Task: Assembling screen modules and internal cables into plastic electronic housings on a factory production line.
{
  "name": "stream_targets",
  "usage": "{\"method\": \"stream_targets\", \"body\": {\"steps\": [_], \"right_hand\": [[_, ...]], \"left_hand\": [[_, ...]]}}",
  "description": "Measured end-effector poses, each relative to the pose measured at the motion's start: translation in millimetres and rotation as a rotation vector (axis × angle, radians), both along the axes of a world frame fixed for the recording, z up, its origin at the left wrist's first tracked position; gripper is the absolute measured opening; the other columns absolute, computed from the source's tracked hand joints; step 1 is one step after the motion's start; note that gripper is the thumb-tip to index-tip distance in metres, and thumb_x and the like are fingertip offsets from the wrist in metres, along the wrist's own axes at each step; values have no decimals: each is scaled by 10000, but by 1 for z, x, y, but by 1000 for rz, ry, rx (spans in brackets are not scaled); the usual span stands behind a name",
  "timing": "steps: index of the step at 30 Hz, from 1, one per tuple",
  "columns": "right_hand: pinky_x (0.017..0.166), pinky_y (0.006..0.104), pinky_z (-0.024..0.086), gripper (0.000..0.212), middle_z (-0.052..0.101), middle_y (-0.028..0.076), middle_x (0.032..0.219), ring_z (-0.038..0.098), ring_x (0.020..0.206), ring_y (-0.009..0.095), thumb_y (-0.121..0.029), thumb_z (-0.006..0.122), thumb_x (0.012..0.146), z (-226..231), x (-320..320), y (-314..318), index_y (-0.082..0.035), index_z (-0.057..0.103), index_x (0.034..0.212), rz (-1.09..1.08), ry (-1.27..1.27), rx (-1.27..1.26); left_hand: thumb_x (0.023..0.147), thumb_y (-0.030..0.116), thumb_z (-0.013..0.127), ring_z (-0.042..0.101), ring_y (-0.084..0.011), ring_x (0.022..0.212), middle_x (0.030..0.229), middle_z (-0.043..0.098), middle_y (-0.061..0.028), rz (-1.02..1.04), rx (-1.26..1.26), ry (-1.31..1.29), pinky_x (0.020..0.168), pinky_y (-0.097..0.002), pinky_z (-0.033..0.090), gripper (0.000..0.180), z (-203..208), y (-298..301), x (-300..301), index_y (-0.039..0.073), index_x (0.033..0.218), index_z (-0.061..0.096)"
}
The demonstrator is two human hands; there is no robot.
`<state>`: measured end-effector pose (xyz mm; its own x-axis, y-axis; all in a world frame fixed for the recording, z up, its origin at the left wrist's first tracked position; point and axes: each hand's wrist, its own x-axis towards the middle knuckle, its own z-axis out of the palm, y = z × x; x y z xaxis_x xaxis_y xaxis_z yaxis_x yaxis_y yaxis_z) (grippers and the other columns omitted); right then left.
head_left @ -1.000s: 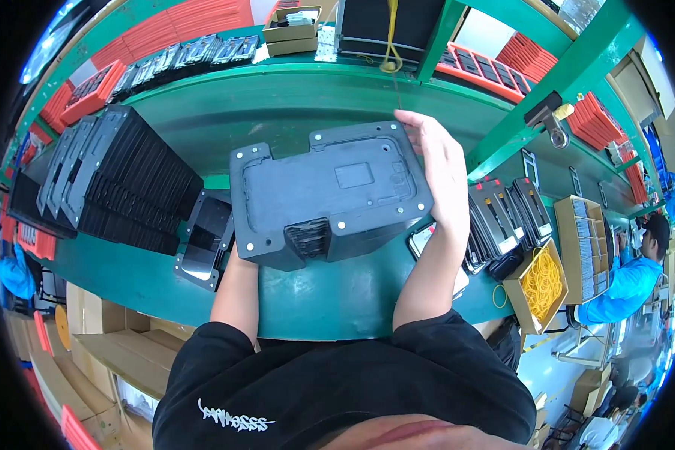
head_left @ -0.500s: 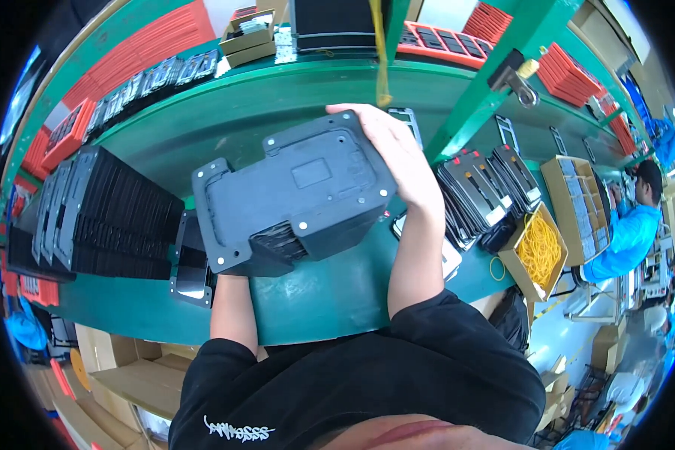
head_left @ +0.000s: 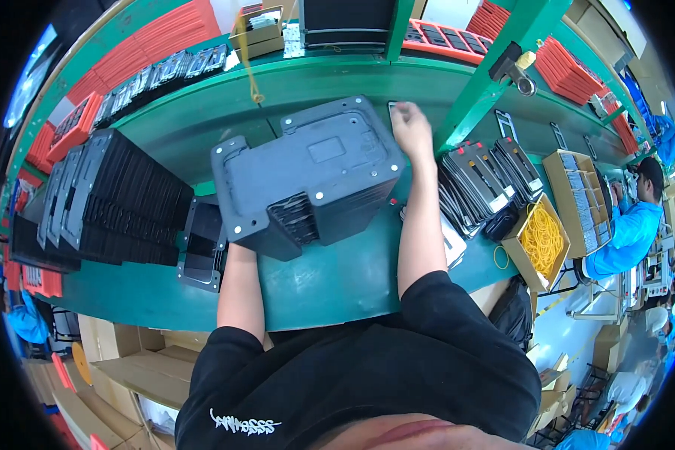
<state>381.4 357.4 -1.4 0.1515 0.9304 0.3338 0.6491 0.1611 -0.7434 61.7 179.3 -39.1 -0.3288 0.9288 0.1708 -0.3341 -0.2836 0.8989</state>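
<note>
1. Your black shirt (head_left: 367,360) carries the plainest lettering (head_left: 245,424) in view: white, stylised and script-like, in one short line on the left side of your chest.
2. To your right on the table, the dark flat pieces (head_left: 476,180) bear small pale label-like patches (head_left: 497,203) near their lower ends; any print on them is too small for you to read.
3. On the top face of your dark stack (head_left: 277,176) you see an outlined rectangle (head_left: 326,149); you cannot tell whether it holds any characters.
4. Beyond the shirt's line, you can read no words, numbers or signs.
</note>
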Motion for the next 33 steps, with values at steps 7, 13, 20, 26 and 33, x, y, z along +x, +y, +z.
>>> {"method": "stream_targets", "body": {"steps": [7, 13, 20, 26, 33], "right_hand": [[975, 508, 517, 452, 737, 200, 1156, 684, 1097, 416, -475, 623, 916, -42, -37, 26, -84, 747, 1108, -62, -405, -222], [984, 499, 512, 391, 733, 153, 1212, 651, 1176, 415, -431, 553, 965, -47, -55, 40, -130, 770, 1087, 37, -557, -22], [938, 479, 551, 357, 748, 175, 1172, 710, 1128, 365, -375, 555, 960, -125, 39, 120, -116, 776, 1070, -15, -447, -33], [770, 382, 577, 354, 773, 197, 935, 759, 939, 342, -338, 676, 835, 3, 0, 63, -17, 782, 939, 31, -378, -301], [710, 260, 487, 207, 690, 5, 796, 630, 741, 104, -209, 692, 863, 188, -6, -83, -4, 698, 845, 423, 165, 11]], "left_hand": [[1076, 375, 452, 614, -211, 1153, 1328, 622, -124, -21, -39, 198, 988, -363, 526, 516, 12, 21, 5, -4, 1415, 537], [1073, 373, 455, 620, -202, 1129, 1304, 633, -118, -33, -75, 358, 968, -354, 532, 512, 20, 28, 2, -11, 1399, 548], [1058, 373, 471, 632, -169, 1019, 1180, 670, -86, -81, -42, 494, 885, -335, 544, 482, 14, 48, 24, -23, 1294, 613], [1050, 367, 476, 644, -144, 897, 1030, 700, -59, -9, -71, 297, 799, -326, 546, 444, -43, 42, -22, -15, 1137, 686], [1056, 365, 459, 650, -140, 878, 996, 709, -60, -199, -143, 58, 790, -318, 544, 450, -38, 50, -18, -8, 1116, 703]]}}
